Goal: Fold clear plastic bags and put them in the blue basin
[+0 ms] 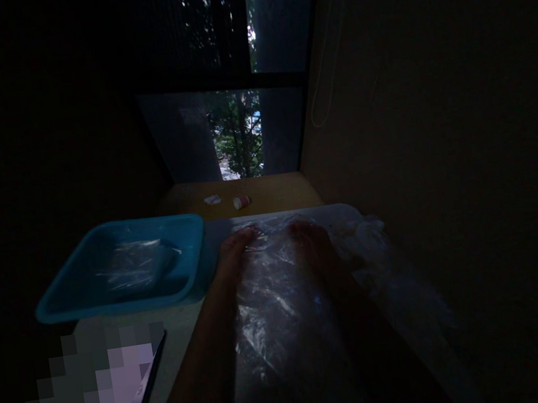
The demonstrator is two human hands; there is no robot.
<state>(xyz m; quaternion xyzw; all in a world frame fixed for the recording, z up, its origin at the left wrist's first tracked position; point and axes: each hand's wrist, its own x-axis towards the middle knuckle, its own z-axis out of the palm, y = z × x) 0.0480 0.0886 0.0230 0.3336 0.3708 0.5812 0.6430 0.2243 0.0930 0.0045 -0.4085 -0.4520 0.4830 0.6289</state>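
Hands flattening a plastic sheet on the surface.
Left hand point(236, 250) and right hand point(313, 242) press plastic sheet point(273, 295), fingers spread flat (gripping nothing); blue tray point(188, 240) already holds one folded piece.

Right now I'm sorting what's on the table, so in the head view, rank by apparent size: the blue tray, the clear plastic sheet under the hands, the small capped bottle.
1. clear plastic sheet, though it lies nearest the camera, so its lead over the tray is unsure.
2. blue tray.
3. small capped bottle, farthest away yet plainly smallest.
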